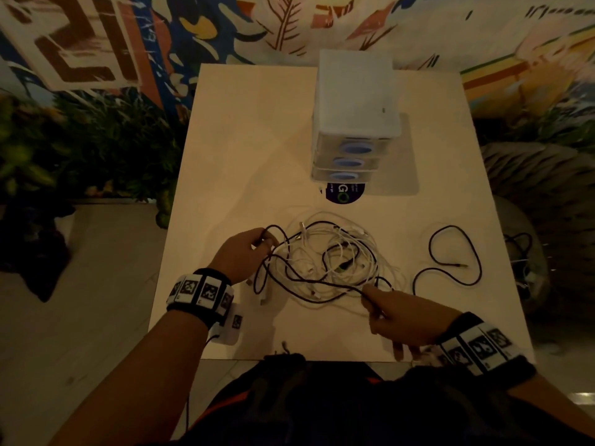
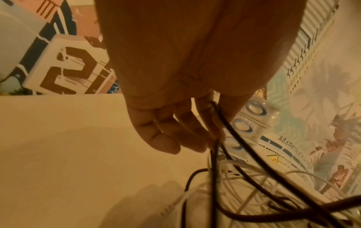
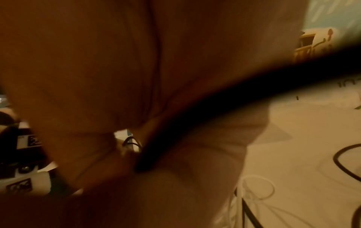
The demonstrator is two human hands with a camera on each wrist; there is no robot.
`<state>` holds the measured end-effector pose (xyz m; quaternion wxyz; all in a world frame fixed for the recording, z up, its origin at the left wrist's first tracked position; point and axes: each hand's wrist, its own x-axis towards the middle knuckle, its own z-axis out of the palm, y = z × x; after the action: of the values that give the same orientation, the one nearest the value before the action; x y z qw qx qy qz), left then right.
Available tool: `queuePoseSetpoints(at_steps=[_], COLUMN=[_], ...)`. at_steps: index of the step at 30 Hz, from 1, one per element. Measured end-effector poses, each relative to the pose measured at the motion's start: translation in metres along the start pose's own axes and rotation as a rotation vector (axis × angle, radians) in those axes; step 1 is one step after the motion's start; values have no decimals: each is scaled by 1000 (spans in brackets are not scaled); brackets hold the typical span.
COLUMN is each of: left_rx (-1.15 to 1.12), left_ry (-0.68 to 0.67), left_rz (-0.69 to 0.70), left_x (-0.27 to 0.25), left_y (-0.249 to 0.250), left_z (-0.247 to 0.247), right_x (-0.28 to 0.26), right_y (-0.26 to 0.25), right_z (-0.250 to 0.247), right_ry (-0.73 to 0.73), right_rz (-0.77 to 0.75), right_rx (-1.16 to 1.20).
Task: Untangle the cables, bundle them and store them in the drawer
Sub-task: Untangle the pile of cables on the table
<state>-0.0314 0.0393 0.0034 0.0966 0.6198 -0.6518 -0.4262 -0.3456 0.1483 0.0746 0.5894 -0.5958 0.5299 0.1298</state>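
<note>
Still untangling: our left hand (image 1: pixel 240 254) and right hand (image 1: pixel 397 313) each pinching black cable (image 1: pixel 299 278) either side of white tangle (image 1: pixel 341 252). Next, tease it free gently.

Black cables (image 1: pixel 450 268) and white cables (image 1: pixel 351 252) lie on a cream worktop (image 1: pixel 244 140). Translucent white drawers (image 1: pixel 354 101) have blue handles. Wristbands (image 1: pixel 201 292) show black-and-white square markers.
</note>
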Motion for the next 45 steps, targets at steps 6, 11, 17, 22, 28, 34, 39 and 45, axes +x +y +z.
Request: queuePoseSetpoints(at_steps=[6, 11, 17, 22, 28, 34, 39, 45], left_rx=[-147, -379, 11, 191, -159, -207, 82, 90], left_ry=[-114, -37, -149, -94, -36, -165, -256, 15], left_rz=[-38, -225, -41, 89, 239, 397, 132, -53], left_x=[-18, -2, 17, 12, -23, -48, -49, -12], left_y=[7, 6, 29, 42, 58, 61, 52, 57], left_z=[-8, -5, -10, -19, -42, -61, -70, -57], right_x=[11, 30, 44, 51, 59, 68, 71, 70], right_y=[-2, -9, -16, -13, -8, -9, 0, 2], right_z=[4, 5, 23, 27, 30, 33, 27, 20], right_ry=[222, 306, 212, 257, 437, 573, 760, 777], right_rz=[23, -209, -195, -144, -67, -69, -189, -253], right_rx=[135, -123, 25, 99, 357, 470, 364, 262])
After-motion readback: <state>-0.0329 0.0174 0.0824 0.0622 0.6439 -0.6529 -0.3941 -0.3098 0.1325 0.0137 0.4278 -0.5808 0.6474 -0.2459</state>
